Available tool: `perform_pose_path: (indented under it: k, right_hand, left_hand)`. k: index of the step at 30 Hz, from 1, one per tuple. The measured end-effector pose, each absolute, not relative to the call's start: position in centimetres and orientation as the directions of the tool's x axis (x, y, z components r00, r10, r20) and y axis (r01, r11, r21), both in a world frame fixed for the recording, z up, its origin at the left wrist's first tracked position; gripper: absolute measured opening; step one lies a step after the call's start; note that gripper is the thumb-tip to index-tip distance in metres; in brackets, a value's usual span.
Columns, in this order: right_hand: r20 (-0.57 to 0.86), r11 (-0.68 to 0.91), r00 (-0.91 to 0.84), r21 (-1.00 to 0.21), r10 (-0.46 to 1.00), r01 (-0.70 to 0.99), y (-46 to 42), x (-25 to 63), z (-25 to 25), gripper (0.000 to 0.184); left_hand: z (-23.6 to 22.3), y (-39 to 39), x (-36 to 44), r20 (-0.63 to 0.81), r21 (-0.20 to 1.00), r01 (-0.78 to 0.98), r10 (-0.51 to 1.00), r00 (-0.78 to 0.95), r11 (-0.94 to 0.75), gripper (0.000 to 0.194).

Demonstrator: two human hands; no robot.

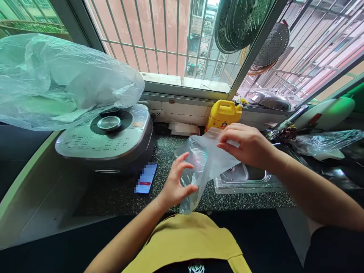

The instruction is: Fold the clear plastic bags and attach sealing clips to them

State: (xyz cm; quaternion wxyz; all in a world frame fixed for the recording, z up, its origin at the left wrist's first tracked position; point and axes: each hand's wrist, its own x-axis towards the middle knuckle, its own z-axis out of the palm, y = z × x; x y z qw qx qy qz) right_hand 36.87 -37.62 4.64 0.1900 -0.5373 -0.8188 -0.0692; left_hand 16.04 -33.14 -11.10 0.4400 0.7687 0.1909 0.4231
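Observation:
A clear plastic bag (202,167) hangs in front of me over the counter edge, its upper part pinched by my right hand (241,146). To the left of the bag is my left hand (179,181), fingers curved and apart, the thumb near or touching the plastic. Something faintly pinkish shows through the bag, but I cannot make out what it is. A phone (146,178) with a lit screen lies on the counter left of my left hand. Behind the bag stands a yellow jug (223,115) with a handle.
A rice cooker (105,140) stands on the left, with a large inflated plastic bag (71,79) over its back. A steel sink (244,185) is set into the speckled counter (167,151) at right. A small plastic-wrapped packet (184,128) lies by the wall. Strainers (270,45) hang at the window.

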Motion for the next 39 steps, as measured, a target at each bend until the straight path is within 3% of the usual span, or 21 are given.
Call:
perform_pose_path:
  k: [2, 6, 10, 12, 15, 17, 19, 22, 24, 28, 30, 32, 33, 37, 39]
  right_hand:
    - [0.419, 0.371, -0.313, -0.063, 0.852, 0.927, -37.6, 37.1, 5.1, 0.019]
    - [0.435, 0.351, -0.307, -0.022, 0.846, 0.936, -37.4, 37.6, 5.8, 0.019]
    - [0.437, 0.359, -0.311, -0.029, 0.844, 0.933, -37.5, 38.5, 6.2, 0.019]
    - [0.441, 0.363, -0.306, -0.049, 0.844, 0.931, -37.7, 38.9, 6.3, 0.018]
    - [0.464, 0.352, -0.277, -0.082, 0.841, 0.932, -38.0, 39.5, 6.8, 0.016]
    - [0.459, 0.346, -0.263, -0.106, 0.849, 0.932, -38.3, 39.9, 7.4, 0.016]
    - [0.443, 0.350, -0.267, -0.118, 0.856, 0.929, -38.6, 40.3, 7.9, 0.016]
    - [0.401, 0.392, -0.319, -0.113, 0.859, 0.913, -38.7, 40.8, 8.3, 0.016]
    - [0.353, 0.446, -0.382, -0.120, 0.854, 0.887, -38.7, 40.9, 8.5, 0.016]
    - [0.276, 0.542, -0.486, -0.180, 0.829, 0.821, -38.8, 40.3, 9.1, 0.017]
    - [0.255, 0.574, -0.523, -0.205, 0.813, 0.793, -39.2, 39.7, 9.6, 0.017]
    - [0.241, 0.592, -0.546, -0.211, 0.803, 0.778, -39.6, 39.3, 10.1, 0.018]
    - [0.242, 0.591, -0.545, -0.204, 0.803, 0.780, -39.9, 39.2, 10.3, 0.018]
    - [0.311, 0.540, -0.487, -0.108, 0.816, 0.835, -40.8, 39.4, 10.2, 0.016]
    - [0.332, 0.518, -0.471, -0.065, 0.817, 0.853, -40.8, 39.7, 9.7, 0.017]
  left_hand:
    - [-12.9, -34.9, 16.6, 0.434, 0.845, 0.014, 0.701, 0.565, -0.535, 0.051]
    - [-15.0, -35.8, 17.7, 0.409, 0.867, 0.018, 0.731, 0.546, -0.498, 0.018]
    - [-16.2, -34.5, 16.4, 0.275, 0.942, -0.036, 0.705, 0.653, -0.334, 0.032]
    - [-16.9, -34.3, 15.4, 0.301, 0.940, -0.060, 0.729, 0.615, -0.337, 0.030]
    - [-18.1, -34.8, 14.3, 0.328, 0.927, -0.025, 0.778, 0.536, -0.374, 0.048]
    - [-18.9, -35.1, 14.1, 0.246, 0.945, 0.035, 0.774, 0.583, -0.326, 0.033]
    - [-19.2, -35.0, 13.9, 0.127, 0.971, 0.062, 0.718, 0.684, -0.231, 0.034]
    - [-18.8, -33.8, 13.4, 0.023, 0.984, 0.070, 0.509, 0.861, -0.163, 0.034]
    - [-17.6, -32.3, 13.3, 0.066, 0.978, 0.030, 0.441, 0.895, -0.206, 0.032]
    - [-13.8, -28.3, 15.3, 0.389, 0.896, -0.104, 0.649, 0.654, -0.432, 0.036]
    - [-12.0, -26.3, 17.7, 0.504, 0.831, -0.082, 0.682, 0.529, -0.551, 0.056]
    - [-11.0, -24.8, 20.1, 0.541, 0.797, -0.078, 0.649, 0.534, -0.600, 0.076]
    - [-10.8, -24.4, 21.0, 0.512, 0.807, -0.078, 0.627, 0.588, -0.586, 0.074]
    - [-12.3, -25.0, 22.6, 0.230, 0.856, 0.181, 0.672, 0.704, -0.483, 0.023]
    - [-13.3, -25.8, 22.2, 0.173, 0.835, 0.291, 0.725, 0.667, -0.467, 0.023]
